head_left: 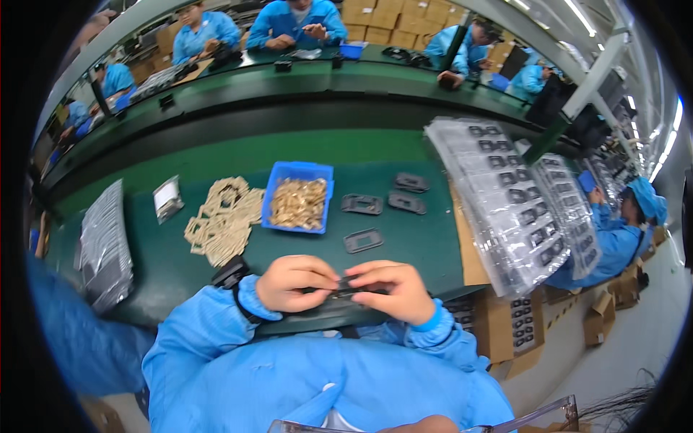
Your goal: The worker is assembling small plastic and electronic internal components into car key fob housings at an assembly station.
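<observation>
Hands meeting over the green bench.
Left hand (294, 283) and right hand (393, 290) curl inward, fingers pinching a small dark frame (346, 290) between them.

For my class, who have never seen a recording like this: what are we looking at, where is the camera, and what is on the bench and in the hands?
The camera sits on a worker's head, looking down through a fisheye lens, so straight edges bend. The left hand and right hand, in blue sleeves, together hold a small dark frame part. On the green bench lie a blue tray of gold-coloured pieces, a loose pile of gold frames, four dark frames, and bagged stacks of parts. Other workers sit nearby.
</observation>
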Motion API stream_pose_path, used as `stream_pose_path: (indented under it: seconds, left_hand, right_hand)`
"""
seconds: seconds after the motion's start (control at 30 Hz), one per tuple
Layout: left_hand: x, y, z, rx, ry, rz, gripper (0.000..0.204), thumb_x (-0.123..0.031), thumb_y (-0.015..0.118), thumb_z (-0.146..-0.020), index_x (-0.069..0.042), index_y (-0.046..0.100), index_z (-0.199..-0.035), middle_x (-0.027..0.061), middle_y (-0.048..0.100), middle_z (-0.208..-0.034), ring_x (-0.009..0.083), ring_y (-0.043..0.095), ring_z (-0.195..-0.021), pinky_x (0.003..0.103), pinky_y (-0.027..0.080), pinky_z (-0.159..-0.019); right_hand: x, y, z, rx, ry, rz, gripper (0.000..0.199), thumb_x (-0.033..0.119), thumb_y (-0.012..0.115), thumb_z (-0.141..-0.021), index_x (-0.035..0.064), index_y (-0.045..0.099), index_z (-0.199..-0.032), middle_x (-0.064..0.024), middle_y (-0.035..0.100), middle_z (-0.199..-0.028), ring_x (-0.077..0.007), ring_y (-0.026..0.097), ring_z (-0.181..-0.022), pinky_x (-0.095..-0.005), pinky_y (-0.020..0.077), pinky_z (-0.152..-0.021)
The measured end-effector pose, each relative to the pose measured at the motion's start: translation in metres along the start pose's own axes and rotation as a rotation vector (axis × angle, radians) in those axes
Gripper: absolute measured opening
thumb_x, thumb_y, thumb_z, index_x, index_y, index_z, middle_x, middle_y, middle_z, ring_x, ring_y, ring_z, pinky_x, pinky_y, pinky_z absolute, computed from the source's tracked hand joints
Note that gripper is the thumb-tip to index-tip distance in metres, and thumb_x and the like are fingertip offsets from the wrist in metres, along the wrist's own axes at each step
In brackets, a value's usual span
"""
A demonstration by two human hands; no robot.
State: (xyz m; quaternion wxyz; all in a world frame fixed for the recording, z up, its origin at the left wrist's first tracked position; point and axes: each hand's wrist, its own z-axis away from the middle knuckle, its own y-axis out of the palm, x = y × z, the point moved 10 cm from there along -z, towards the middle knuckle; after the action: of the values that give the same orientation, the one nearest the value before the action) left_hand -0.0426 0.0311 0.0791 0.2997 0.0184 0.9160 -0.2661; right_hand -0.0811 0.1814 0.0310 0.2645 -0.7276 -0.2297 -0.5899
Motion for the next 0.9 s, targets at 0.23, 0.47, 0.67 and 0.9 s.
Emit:
stream_pose_path:
  seconds: [0.23, 0.47, 0.67, 0.9]
  left_hand:
    - [0.015, 0.042, -0.009, 0.147, -0.177, -0.316, 0.042, -0.009, 0.076, -0.082, 0.001, 0.064, -0.121, 0.0172, 0.067, -0.121, 0.0357, 0.064, -0.115, 0.042, 0.054, -0.094]
    - [0.047, 0.074, -0.003, 0.305, -0.273, -0.537, 0.051, -0.026, 0.073, -0.086, 0.002, 0.059, -0.128, 0.0179, 0.06, -0.135, 0.038, 0.049, -0.136, 0.044, 0.046, -0.109]
    - [0.01, 0.061, 0.027, 0.3, -0.326, -0.422, 0.052, -0.019, 0.075, -0.084, 0.001, 0.059, -0.129, 0.0174, 0.061, -0.132, 0.0369, 0.051, -0.134, 0.045, 0.046, -0.109]
    - [0.022, 0.028, 0.035, 0.03, -0.525, -0.421, 0.059, -0.015, 0.084, -0.075, 0.0, 0.061, -0.128, 0.0157, 0.064, -0.122, 0.0355, 0.059, -0.115, 0.044, 0.049, -0.098]
  right_hand:
    - [-0.01, -0.037, 0.038, -0.223, 0.02, -0.003, 0.03, -0.008, 0.083, -0.074, -0.0027, 0.073, -0.103, -0.0157, 0.069, -0.118, -0.0216, 0.067, -0.109, -0.0338, 0.0557, -0.094]
    - [-0.004, -0.095, 0.05, -0.457, -0.096, 0.332, 0.031, -0.001, 0.084, -0.071, 0.002, 0.074, -0.1, -0.0124, 0.074, -0.109, -0.0247, 0.064, -0.109, -0.0373, 0.0488, -0.098]
    - [-0.007, -0.061, 0.031, -0.249, -0.134, 0.482, 0.031, 0.002, 0.086, -0.068, 0.0037, 0.075, -0.097, -0.0092, 0.076, -0.104, -0.027, 0.063, -0.105, -0.0383, 0.0494, -0.095]
    - [-0.002, -0.029, 0.004, -0.188, -0.196, 0.555, 0.03, 0.003, 0.087, -0.067, 0.0077, 0.076, -0.095, -0.0053, 0.077, -0.1, -0.0269, 0.063, -0.1, -0.0381, 0.0508, -0.093]
